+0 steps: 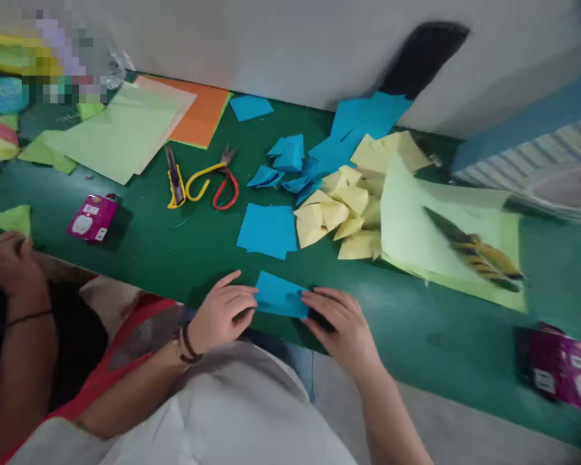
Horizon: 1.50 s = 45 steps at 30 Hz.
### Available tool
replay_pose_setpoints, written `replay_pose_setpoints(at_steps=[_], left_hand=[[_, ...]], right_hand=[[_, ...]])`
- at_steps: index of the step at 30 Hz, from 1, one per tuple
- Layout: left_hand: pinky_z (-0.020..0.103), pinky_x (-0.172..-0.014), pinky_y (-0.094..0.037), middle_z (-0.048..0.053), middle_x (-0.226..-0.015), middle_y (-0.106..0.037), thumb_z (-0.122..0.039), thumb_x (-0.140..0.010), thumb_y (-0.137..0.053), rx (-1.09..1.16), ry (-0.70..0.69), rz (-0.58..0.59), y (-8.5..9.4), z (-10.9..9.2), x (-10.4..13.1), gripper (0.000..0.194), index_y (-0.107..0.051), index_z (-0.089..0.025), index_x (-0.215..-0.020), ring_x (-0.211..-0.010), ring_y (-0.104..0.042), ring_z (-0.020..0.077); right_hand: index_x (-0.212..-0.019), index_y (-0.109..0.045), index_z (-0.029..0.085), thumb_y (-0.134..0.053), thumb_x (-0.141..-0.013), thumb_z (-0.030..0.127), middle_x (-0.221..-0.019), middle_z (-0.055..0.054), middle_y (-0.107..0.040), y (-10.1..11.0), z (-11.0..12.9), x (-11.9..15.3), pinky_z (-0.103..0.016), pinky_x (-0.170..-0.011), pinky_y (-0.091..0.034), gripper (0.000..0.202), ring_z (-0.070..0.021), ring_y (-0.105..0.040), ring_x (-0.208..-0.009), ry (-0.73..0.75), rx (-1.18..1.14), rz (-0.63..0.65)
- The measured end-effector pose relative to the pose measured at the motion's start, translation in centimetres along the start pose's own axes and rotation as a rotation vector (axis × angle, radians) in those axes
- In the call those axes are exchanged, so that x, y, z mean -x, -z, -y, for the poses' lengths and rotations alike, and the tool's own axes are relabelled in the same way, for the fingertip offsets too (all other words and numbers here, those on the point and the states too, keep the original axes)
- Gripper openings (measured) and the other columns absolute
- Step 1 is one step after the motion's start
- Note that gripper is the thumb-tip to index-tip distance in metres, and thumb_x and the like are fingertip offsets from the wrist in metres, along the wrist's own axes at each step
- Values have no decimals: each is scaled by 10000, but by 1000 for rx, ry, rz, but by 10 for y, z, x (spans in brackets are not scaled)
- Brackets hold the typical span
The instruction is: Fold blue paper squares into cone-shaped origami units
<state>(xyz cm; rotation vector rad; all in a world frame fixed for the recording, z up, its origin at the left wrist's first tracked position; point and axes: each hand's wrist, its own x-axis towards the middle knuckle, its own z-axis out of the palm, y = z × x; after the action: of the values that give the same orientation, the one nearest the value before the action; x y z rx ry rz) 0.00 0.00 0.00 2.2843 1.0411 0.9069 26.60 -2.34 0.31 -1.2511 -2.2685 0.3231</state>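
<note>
Between my two hands, at the table's front edge, is a small blue sheet of paper (279, 294), which looks folded into a rectangle. My left hand (226, 307), with a dark bracelet at the wrist, pinches its left end. At the right end, the fingers and thumb of my right hand (339, 320) close on the paper. Just beyond it lies a stack of blue paper squares (267, 227). Folded cream paper pieces (332, 210) and folded blue pieces (288, 154) are heaped farther back.
Scissors with yellow and red handles (217, 177) lie by a yellow cutter (175, 184). Purple packets (94, 217) sit left and right. Pale green sheets (126, 129) and orange paper (198, 113) lie back left. A knife-like tool (484, 255) rests on green sheets. A co-worker's hand (12, 258) is at far left.
</note>
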Motion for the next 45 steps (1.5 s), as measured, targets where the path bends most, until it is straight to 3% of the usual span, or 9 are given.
replay_pose_setpoints(at_steps=[3,6,13,16,20,29,35,40,45], left_hand=[[417,-1147,-370,20,-858,-731,-48,-816,-559,4,-4,-20,0,-1,1,143,-572,-188,-844,-971,-714,144],[422,-1141,-379,11,-843,-727,-54,-820,-553,6,-2,-27,0,-2,1,140,-574,-191,-844,-963,-715,144],[456,-1129,-394,39,-929,-735,-152,-831,-583,-20,-50,-18,0,-4,1,74,-586,-192,-769,-986,-703,170],[463,-1121,-405,76,-1023,-725,-182,-835,-582,-64,-70,17,0,-3,2,131,-580,-181,-703,-1037,-685,192],[451,-1119,-417,89,-1068,-717,-198,-873,-578,-95,-54,6,-1,-2,2,187,-569,-174,-688,-1139,-646,205],[453,-1112,-433,107,-1130,-692,-143,-857,-569,-132,3,-17,-6,-1,0,171,-536,-179,-693,-1193,-618,215],[448,-1133,-401,105,-1158,-686,-109,-840,-538,-143,45,30,-5,-2,-2,77,-568,-179,-827,-1214,-596,202],[473,-1151,-359,64,-1287,-652,-112,-848,-524,-188,6,86,-5,0,0,267,-626,-194,-1081,-1232,-574,208],[475,-1176,-320,45,-1328,-633,-136,-851,-522,-194,9,140,-5,1,1,359,-631,-204,-1186,-1252,-549,208]], right_hand=[[-1096,-649,222,-693,-850,240,-1122,-68,-740,5,-7,5,-497,-938,-482,251,-297,-620,-1132,-82,179,-70],[-1118,-652,204,-708,-836,254,-1171,-106,-717,9,-4,6,-540,-949,-476,292,-327,-601,-1153,-111,199,-100],[-952,-674,229,-631,-874,127,-878,-27,-750,-2,8,-13,-367,-778,-547,135,-209,-633,-877,-34,-72,-103],[-963,-677,203,-641,-889,200,-811,-36,-725,-9,4,-26,-352,-750,-528,83,-200,-623,-811,-62,-35,-76],[-1052,-672,155,-611,-917,254,-796,-48,-707,-13,0,-38,-332,-708,-485,178,-196,-618,-769,-52,63,-9],[-1036,-690,165,-576,-938,207,-763,-30,-664,-12,-4,-57,-297,-674,-424,156,-160,-576,-715,143,183,100],[-1020,-695,161,-560,-929,129,-751,-25,-638,-11,-8,-64,-293,-644,-401,166,-144,-565,-697,237,219,152],[-1063,-690,183,-537,-936,113,-750,-13,-639,-12,-9,-70,-291,-619,-375,211,-136,-555,-674,280,279,199],[-1056,-692,195,-550,-937,131,-739,-5,-642,-13,-10,-71,-285,-622,-381,197,-135,-557,-670,275,283,190]])
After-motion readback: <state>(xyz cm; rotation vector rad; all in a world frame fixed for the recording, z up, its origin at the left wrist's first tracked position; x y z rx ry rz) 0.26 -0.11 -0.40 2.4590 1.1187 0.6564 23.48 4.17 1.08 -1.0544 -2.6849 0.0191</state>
